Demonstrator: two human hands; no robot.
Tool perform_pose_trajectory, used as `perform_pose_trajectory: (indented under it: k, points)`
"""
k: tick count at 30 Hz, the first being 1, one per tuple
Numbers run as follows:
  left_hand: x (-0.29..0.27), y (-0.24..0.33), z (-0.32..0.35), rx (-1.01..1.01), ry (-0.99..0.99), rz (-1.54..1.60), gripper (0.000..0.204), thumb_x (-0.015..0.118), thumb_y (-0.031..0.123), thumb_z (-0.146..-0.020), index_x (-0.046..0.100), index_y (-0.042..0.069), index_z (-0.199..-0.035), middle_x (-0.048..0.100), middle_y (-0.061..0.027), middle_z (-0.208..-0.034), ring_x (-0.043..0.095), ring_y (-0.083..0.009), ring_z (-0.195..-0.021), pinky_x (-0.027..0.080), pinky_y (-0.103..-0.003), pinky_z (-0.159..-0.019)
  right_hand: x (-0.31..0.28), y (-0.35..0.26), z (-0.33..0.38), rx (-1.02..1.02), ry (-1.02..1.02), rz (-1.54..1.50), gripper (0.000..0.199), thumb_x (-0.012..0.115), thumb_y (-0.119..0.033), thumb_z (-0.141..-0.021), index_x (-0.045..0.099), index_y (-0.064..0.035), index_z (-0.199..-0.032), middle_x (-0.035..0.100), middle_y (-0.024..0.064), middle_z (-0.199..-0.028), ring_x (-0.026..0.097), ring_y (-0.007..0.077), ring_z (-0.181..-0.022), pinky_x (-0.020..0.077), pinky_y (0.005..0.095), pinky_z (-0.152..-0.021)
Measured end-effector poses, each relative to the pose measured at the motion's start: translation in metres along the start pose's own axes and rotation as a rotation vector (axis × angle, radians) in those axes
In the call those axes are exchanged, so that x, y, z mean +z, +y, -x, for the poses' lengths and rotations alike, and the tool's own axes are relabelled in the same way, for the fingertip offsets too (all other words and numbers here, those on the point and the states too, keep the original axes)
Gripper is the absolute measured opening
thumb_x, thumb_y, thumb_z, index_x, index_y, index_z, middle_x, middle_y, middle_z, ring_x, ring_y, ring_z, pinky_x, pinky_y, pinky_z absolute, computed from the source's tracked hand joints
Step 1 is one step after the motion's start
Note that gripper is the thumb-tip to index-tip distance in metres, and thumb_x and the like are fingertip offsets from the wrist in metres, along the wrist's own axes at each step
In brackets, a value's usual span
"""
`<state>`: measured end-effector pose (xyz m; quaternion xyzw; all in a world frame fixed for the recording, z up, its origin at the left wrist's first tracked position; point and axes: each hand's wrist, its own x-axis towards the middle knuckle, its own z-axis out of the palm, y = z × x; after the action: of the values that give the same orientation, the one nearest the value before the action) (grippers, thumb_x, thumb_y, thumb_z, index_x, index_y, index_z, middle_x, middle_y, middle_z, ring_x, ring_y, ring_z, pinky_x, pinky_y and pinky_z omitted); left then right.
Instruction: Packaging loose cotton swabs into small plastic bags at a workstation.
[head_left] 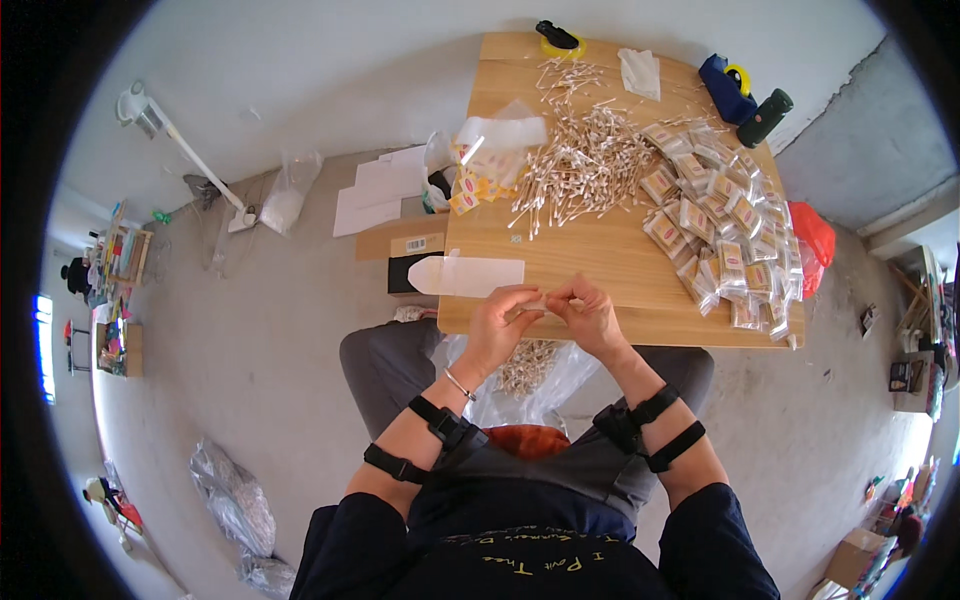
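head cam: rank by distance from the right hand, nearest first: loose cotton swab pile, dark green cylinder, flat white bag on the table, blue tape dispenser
From the right hand:
1. Flat white bag, just left of the hands at the table's near edge.
2. Loose cotton swab pile, mid-table, straight ahead.
3 and 4. Dark green cylinder and blue tape dispenser, both at the far right corner, too close to call.
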<state>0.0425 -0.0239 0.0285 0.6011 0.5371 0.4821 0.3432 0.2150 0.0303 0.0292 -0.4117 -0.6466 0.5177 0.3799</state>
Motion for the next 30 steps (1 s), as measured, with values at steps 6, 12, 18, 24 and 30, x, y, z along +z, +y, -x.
perform_pose_trajectory:
  k: [6,12,18,24,30]
  points:
    - [0.001,0.007,-0.002,0.065,0.129,-0.15,0.022,0.076,0.0,-0.072,0.072,0.004,-0.093,0.068,-0.011,-0.097,0.066,-0.0259,-0.091,0.054,-0.032,-0.077,-0.007,-0.011,0.004,-0.404,0.06,0.309,0.015,0.077,-0.004,-0.072,0.068,-0.0052,-0.084,0.064,0.0082,-0.084,0.06,0.0296,-0.082,0.0503,0.0365,-0.071]
    - [0.002,0.009,-0.01,0.082,0.065,-0.107,0.02,0.074,-0.001,-0.073,0.072,0.005,-0.093,0.07,-0.0112,-0.095,0.066,-0.0263,-0.088,0.054,-0.033,-0.076,-0.017,-0.006,0.005,-0.416,0.054,0.333,0.019,0.076,-0.001,-0.07,0.069,-0.0064,-0.087,0.065,0.0071,-0.087,0.06,0.0282,-0.084,0.0507,0.0367,-0.071]
    - [-0.002,0.013,-0.018,0.265,0.032,-0.26,0.016,0.07,-0.002,-0.074,0.071,0.004,-0.088,0.071,-0.0091,-0.094,0.066,-0.0258,-0.087,0.054,-0.034,-0.075,-0.023,-0.013,0.005,-0.463,0.068,0.474,0.014,0.072,-0.001,-0.072,0.068,-0.0072,-0.084,0.063,0.006,-0.086,0.059,0.028,-0.083,0.0502,0.0369,-0.072]
    - [0.0,0.024,-0.013,0.353,0.063,-0.363,0.014,0.071,-0.001,-0.072,0.069,0.005,-0.085,0.069,-0.0064,-0.09,0.064,-0.0259,-0.089,0.053,-0.035,-0.077,-0.023,-0.016,0.006,-0.491,0.044,0.501,0.015,0.072,0.002,-0.071,0.067,-0.0062,-0.082,0.062,0.006,-0.088,0.059,0.027,-0.084,0.049,0.0352,-0.072]
    - [-0.002,0.023,-0.014,0.406,0.049,-0.466,0.018,0.071,0.0,-0.069,0.068,0.006,-0.086,0.065,-0.0021,-0.089,0.06,-0.0238,-0.093,0.052,-0.034,-0.08,-0.02,-0.027,0.007,-0.527,0.049,0.547,0.017,0.072,0.003,-0.072,0.068,-0.0064,-0.086,0.061,0.0064,-0.086,0.058,0.0284,-0.084,0.049,0.0365,-0.073]
